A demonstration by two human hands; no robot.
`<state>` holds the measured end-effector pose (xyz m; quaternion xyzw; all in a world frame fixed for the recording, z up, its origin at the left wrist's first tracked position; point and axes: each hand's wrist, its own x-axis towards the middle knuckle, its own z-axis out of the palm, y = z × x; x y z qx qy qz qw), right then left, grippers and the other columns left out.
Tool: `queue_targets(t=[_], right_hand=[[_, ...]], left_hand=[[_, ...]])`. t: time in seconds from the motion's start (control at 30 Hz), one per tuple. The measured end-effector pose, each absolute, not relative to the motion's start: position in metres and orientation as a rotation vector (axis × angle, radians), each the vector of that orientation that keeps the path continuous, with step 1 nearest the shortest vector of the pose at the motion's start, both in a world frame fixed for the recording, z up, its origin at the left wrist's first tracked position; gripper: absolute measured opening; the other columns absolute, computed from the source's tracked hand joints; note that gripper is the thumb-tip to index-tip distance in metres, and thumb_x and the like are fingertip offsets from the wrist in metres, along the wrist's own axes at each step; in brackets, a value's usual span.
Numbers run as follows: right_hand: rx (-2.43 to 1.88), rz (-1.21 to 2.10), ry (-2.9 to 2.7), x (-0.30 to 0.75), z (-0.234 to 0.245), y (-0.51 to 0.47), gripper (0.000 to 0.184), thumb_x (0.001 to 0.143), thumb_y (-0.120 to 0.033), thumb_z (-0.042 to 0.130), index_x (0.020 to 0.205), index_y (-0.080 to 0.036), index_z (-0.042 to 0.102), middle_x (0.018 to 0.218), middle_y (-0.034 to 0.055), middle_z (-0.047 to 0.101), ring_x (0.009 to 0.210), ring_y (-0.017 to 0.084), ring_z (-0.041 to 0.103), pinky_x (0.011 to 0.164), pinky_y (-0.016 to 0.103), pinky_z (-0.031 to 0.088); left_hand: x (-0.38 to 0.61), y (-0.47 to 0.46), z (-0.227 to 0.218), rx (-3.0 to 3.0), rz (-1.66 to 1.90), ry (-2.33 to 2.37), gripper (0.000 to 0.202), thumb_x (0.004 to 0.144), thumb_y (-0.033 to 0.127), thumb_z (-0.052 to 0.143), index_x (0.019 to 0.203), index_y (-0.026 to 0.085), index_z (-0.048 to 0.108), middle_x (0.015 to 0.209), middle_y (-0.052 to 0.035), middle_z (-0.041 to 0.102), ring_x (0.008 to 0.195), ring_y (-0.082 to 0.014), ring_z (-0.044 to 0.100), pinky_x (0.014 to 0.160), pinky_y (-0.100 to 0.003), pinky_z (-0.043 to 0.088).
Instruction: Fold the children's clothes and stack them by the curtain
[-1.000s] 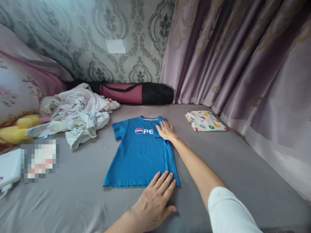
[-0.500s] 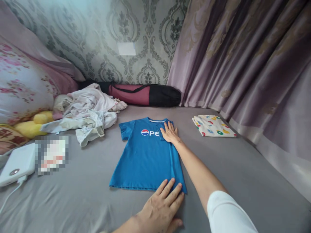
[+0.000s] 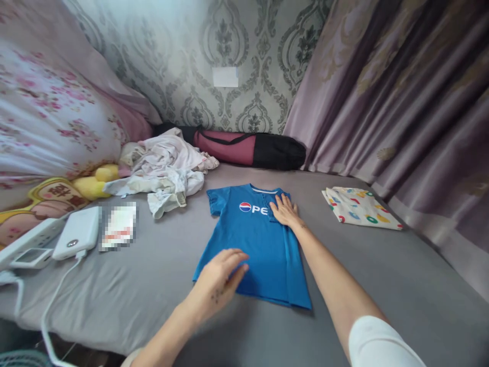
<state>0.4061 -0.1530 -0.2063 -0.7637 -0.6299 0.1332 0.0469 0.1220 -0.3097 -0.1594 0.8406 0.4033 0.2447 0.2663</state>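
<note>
A blue T-shirt (image 3: pixel 252 250) with a white "PE" print and a round red, white and blue logo lies spread on the grey bedsheet. Its right-hand sleeve and side are folded in over the front. My right hand (image 3: pixel 284 210) rests flat on that folded sleeve near the collar, fingers spread. Over the shirt's lower left part hovers my left hand (image 3: pixel 219 280), its fingers slightly curled and the thumb apart, with nothing held. It hides part of the hem.
A folded patterned cloth (image 3: pixel 361 206) lies to the right. Rumpled light clothes (image 3: pixel 168 168) are heaped at the back left, before a red and black long bag (image 3: pixel 248 149). A white power bank (image 3: pixel 78 232) with a cable and a power strip (image 3: pixel 32 239) lie at left.
My left hand has lifted off the hem and moved left over the shirt. My right hand stays on the folded sleeve. The view has swung left.
</note>
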Motion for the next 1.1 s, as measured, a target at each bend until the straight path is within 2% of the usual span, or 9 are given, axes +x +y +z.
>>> queue_targets(t=[0.07, 0.2, 0.33, 0.47, 0.63, 0.8, 0.97, 1.1], right_hand=[[-2.315, 0.427, -1.889, 0.407, -0.204, -0.152, 0.068, 0.096, -0.054, 0.013, 0.151, -0.017, 0.021, 0.16, 0.0109, 0.008, 0.146, 0.027, 0.008, 0.115, 0.054, 0.009], [-2.246, 0.327, -1.842, 0.402, -0.194, -0.15, 0.064, 0.097, -0.051, 0.015, 0.148, -0.016, 0.03, 0.158, 0.0133, 0.018, 0.144, 0.029, 0.017, 0.113, 0.055, 0.015], [-2.091, 0.128, -1.9, 0.375, -0.178, -0.146, 0.052, 0.098, -0.04, 0.025, 0.139, -0.015, 0.044, 0.148, 0.0139, 0.039, 0.136, 0.027, 0.034, 0.11, 0.047, 0.023], [-1.948, 0.231, -2.052, 0.325, -0.168, -0.137, 0.044, 0.097, -0.036, 0.032, 0.132, -0.018, 0.051, 0.136, 0.0111, 0.054, 0.125, 0.026, 0.046, 0.105, 0.041, 0.031], [-1.78, 0.405, -2.244, 0.255, -0.167, -0.128, 0.045, 0.097, -0.038, 0.031, 0.135, -0.021, 0.049, 0.133, 0.0097, 0.056, 0.121, 0.027, 0.049, 0.1, 0.042, 0.033], [-1.748, 0.419, -2.343, 0.208, -0.169, -0.122, 0.046, 0.097, -0.04, 0.032, 0.137, -0.024, 0.048, 0.134, 0.0124, 0.053, 0.121, 0.029, 0.046, 0.098, 0.044, 0.032], [-1.799, 0.361, -2.339, 0.181, -0.173, -0.118, 0.045, 0.097, -0.042, 0.031, 0.133, -0.026, 0.054, 0.131, 0.0152, 0.051, 0.119, 0.031, 0.045, 0.096, 0.045, 0.031], [-1.856, 0.304, -2.326, 0.168, -0.177, -0.116, 0.045, 0.096, -0.042, 0.031, 0.124, -0.021, 0.061, 0.128, 0.0175, 0.052, 0.119, 0.032, 0.044, 0.096, 0.045, 0.031]], left_hand=[[0.104, -0.298, -0.17, 2.197, 0.779, 1.368, 0.031, 0.095, 0.039, 0.038, 0.106, 0.024, 0.063, 0.107, -0.0084, 0.066, 0.099, -0.0203, 0.063, 0.086, -0.031, 0.051], [0.076, -0.286, -0.19, 2.045, 0.831, 1.791, 0.031, 0.093, 0.043, 0.042, 0.104, 0.021, 0.061, 0.091, -0.007, 0.063, 0.087, -0.0219, 0.061, 0.077, -0.035, 0.05], [0.071, -0.283, -0.198, 1.99, 0.753, 1.897, 0.029, 0.092, 0.041, 0.043, 0.099, 0.019, 0.061, 0.082, -0.0049, 0.061, 0.084, -0.0222, 0.058, 0.076, -0.034, 0.047], [0.075, -0.281, -0.201, 2.004, 0.75, 1.893, 0.027, 0.092, 0.041, 0.044, 0.095, 0.02, 0.061, 0.078, -0.0036, 0.061, 0.081, -0.0218, 0.056, 0.076, -0.034, 0.045], [0.074, -0.283, -0.206, 2.022, 0.817, 1.845, 0.026, 0.093, 0.039, 0.043, 0.098, 0.021, 0.061, 0.078, -0.003, 0.06, 0.078, -0.0207, 0.054, 0.074, -0.033, 0.043], [0.072, -0.284, -0.208, 2.013, 0.855, 1.794, 0.024, 0.092, 0.036, 0.045, 0.1, 0.021, 0.062, 0.079, -0.0028, 0.06, 0.075, -0.0196, 0.053, 0.073, -0.033, 0.043], [0.074, -0.284, -0.208, 1.997, 0.848, 1.811, 0.023, 0.091, 0.035, 0.045, 0.098, 0.021, 0.062, 0.078, -0.0029, 0.059, 0.076, -0.0201, 0.052, 0.073, -0.034, 0.043], [0.074, -0.285, -0.207, 1.985, 0.844, 1.813, 0.024, 0.091, 0.035, 0.045, 0.099, 0.021, 0.062, 0.078, -0.0032, 0.059, 0.075, -0.0202, 0.052, 0.073, -0.034, 0.043]])
